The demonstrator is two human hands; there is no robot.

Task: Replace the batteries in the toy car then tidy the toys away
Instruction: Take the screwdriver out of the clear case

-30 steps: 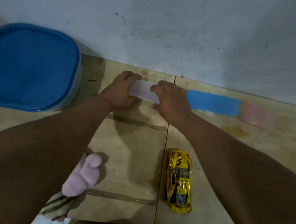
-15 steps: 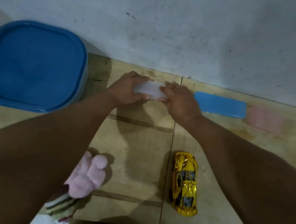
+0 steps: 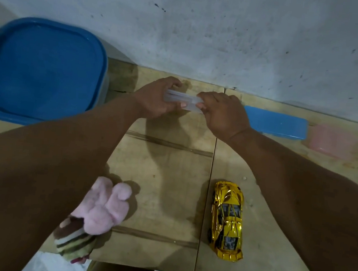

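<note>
1. Head view: hands have lifted the clear plastic case [image 3: 181, 99] off the counter [image 3: 165, 177] — a second ago it lay flat by the wall. Left hand [image 3: 155, 99] clamps one end; right hand [image 3: 221, 113] fingers [image 3: 201, 99] pinch the other, likely prying it open for batteries.
2. Same view: toy car [image 3: 227, 221] sits untouched near the front edge, plush toy [image 3: 98, 210] beside it, blue bin [image 3: 42, 69] shut — battery swap not yet begun.

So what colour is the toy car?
The toy car is shiny gold-yellow with dark windows, seen in the head view.
</note>
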